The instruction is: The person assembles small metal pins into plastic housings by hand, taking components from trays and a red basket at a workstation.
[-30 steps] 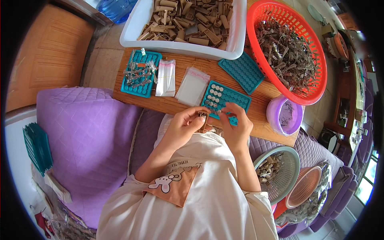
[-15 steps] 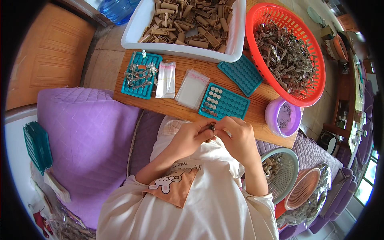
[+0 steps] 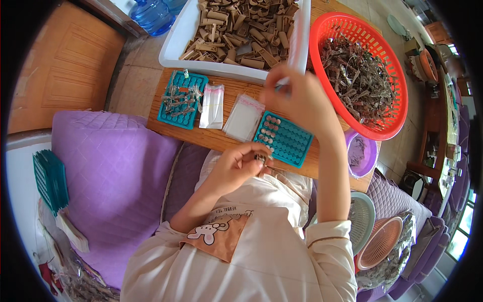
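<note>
My left hand (image 3: 241,165) is held low over my lap, its fingers pinched around a small brown-and-dark piece (image 3: 260,157) with a shiny part. Most of that piece is hidden by the fingers, so I cannot tell its kind. Above the table, my right hand (image 3: 300,98) is smeared by motion; its fingers are curled and I cannot tell whether they hold anything. Below it lies a teal tray (image 3: 289,143) with round wells, and small white and silvery discs (image 3: 268,131) sit in its left columns. The other teal tray behind is mostly covered by my right hand.
A white bin (image 3: 214,69) of brown curved plastic pieces (image 3: 246,32) stands at the back. Right of it is a red basket (image 3: 314,50) of crumpled strips, with a purple bowl (image 3: 371,156) below. Clear bags (image 3: 243,118) and a teal tray (image 3: 173,120) with metallic strips lie left.
My right hand has left the left hand and moved up and away over the trays. My left hand stays low with the small piece, shifted slightly left.
</note>
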Demonstrator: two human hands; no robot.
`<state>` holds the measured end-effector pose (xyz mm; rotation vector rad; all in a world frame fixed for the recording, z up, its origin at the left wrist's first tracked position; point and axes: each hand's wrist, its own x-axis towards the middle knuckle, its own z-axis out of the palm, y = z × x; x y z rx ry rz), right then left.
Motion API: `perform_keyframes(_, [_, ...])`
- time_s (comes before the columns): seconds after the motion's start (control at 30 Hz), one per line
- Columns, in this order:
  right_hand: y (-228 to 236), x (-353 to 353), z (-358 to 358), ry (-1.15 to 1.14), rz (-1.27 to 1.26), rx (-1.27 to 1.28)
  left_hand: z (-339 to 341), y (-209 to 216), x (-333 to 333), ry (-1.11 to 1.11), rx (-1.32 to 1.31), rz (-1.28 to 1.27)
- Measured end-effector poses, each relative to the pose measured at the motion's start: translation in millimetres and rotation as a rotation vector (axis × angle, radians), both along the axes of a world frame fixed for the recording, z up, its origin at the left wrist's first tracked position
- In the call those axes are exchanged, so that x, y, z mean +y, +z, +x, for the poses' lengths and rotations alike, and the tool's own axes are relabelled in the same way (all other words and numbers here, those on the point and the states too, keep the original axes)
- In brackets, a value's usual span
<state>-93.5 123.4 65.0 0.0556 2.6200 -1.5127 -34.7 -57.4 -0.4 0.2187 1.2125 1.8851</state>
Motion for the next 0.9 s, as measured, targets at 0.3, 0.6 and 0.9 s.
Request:
perform_keyframes(0.3, [-68.3,-1.1,-106.7,-0.237,0.651,0.119,-1.8,-4.6,11.6,0.067,-0.017,0.018])
perform_keyframes(0.6, [-44.8,-1.4,-73.1,-0.292,0.351,0.512,-8.0,-1.3,12.9,0.143,0.01,-0.046])
perform_keyframes(0.9, [-31.6,4.2,21.7,-0.518,0.223,0.35,-8.6,1.0,24.2,0.388,-0.03,0.05])
